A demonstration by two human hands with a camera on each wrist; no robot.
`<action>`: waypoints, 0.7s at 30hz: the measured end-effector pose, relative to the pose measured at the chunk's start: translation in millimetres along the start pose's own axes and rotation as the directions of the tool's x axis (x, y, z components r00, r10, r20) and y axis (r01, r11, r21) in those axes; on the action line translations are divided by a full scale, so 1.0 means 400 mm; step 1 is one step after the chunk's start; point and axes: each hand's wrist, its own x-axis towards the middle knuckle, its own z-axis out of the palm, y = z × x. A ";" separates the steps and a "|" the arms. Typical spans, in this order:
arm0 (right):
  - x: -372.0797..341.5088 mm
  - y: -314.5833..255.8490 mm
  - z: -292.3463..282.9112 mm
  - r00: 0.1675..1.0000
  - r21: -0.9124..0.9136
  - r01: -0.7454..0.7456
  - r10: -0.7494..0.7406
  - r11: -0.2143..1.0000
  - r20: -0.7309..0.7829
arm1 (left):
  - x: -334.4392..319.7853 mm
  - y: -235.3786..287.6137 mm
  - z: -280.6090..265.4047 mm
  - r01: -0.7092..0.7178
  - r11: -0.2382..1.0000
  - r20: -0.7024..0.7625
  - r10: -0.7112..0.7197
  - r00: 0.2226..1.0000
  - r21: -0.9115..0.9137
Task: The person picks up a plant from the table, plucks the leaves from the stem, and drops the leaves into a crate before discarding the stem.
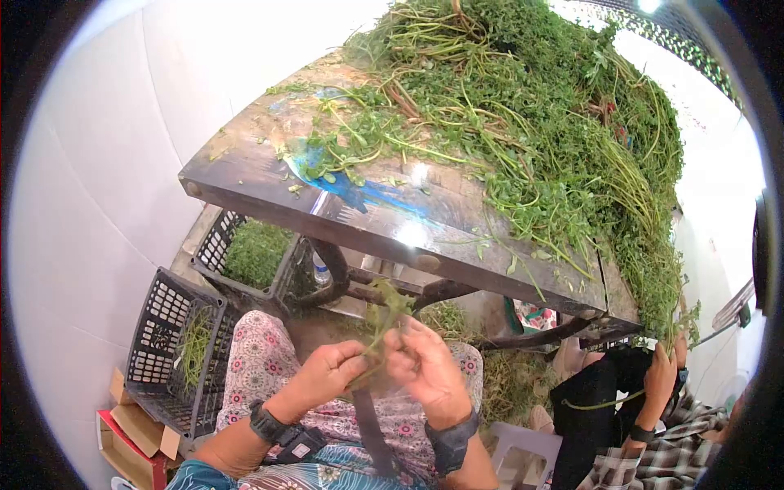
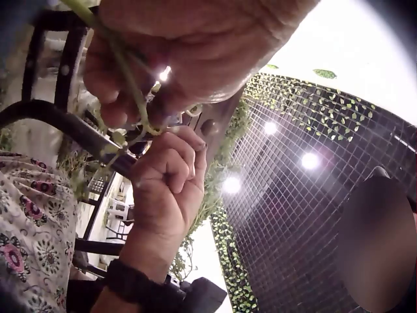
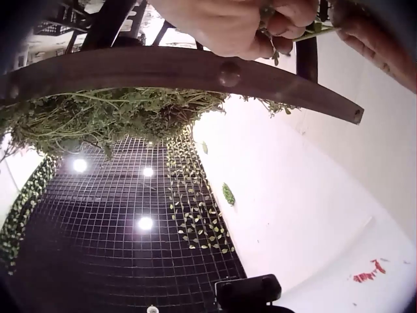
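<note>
Over the lap, my left hand (image 1: 331,371) grips a leafy green stem (image 1: 380,322) between thumb and curled fingers. Close beside it my right hand (image 1: 425,367) has its fingers curled and pinches the same stem. In the left wrist view the stem (image 2: 127,75) runs down past the left hand (image 2: 208,45) to the curled fingers of the right hand (image 2: 166,189). From the right wrist, a bit of stem with small leaves (image 3: 316,31) spans the short gap between the right hand (image 3: 221,23) and the left fingers (image 3: 374,42).
A large heap of leafy greens (image 1: 555,122) covers much of the table (image 1: 245,167) ahead. Below its left end stand black crates (image 1: 167,351), one holding chopped greens (image 1: 255,253). A cardboard box (image 1: 135,437) sits lower left. At right, another person's hand (image 1: 660,376) holds a stem.
</note>
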 end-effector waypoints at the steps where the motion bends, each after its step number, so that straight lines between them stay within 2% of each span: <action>1: 0.002 0.004 0.003 1.000 -0.014 -0.008 0.008 1.000 0.006 | -0.002 0.005 -0.001 -0.012 1.000 0.021 0.011 1.000 0.014; 3: 0.007 0.012 0.000 0.999 -0.093 0.043 -0.045 0.995 -0.021 | -0.008 0.017 0.001 0.006 1.000 0.029 -0.006 1.000 0.003; 4: 0.009 0.018 -0.001 0.997 -0.131 0.064 -0.069 0.989 -0.035 | -0.008 0.013 0.000 -0.030 0.999 0.005 0.030 1.000 0.013; 7: -0.002 0.020 -0.003 0.982 -0.499 0.121 -0.177 0.858 -0.066 | 0.003 -0.008 -0.004 -0.115 0.991 -0.066 0.120 0.991 0.073; 8: 0.001 0.025 -0.009 0.958 -0.636 0.235 -0.287 0.735 0.023 | 0.007 -0.015 -0.007 -0.125 0.986 -0.090 0.135 0.987 0.111; 10: 0.010 0.039 -0.024 0.866 -0.812 0.428 -0.438 0.396 0.243 | 0.008 -0.012 -0.007 -0.135 0.979 -0.100 0.151 0.983 0.152; 13: 0.012 0.044 -0.010 0.762 -0.869 0.494 -0.492 0.022 0.421 | 0.001 0.003 -0.010 -0.138 0.976 -0.073 0.152 0.986 0.169; 16: 0.006 0.039 -0.014 0.777 -0.899 0.429 -0.470 -0.092 0.419 | 0.000 0.003 -0.016 -0.153 0.968 -0.063 0.168 0.984 0.197; 21: -0.009 0.036 -0.008 0.841 -0.919 0.393 -0.421 0.044 0.339 | -0.003 0.012 -0.014 -0.148 0.973 -0.069 0.162 0.984 0.179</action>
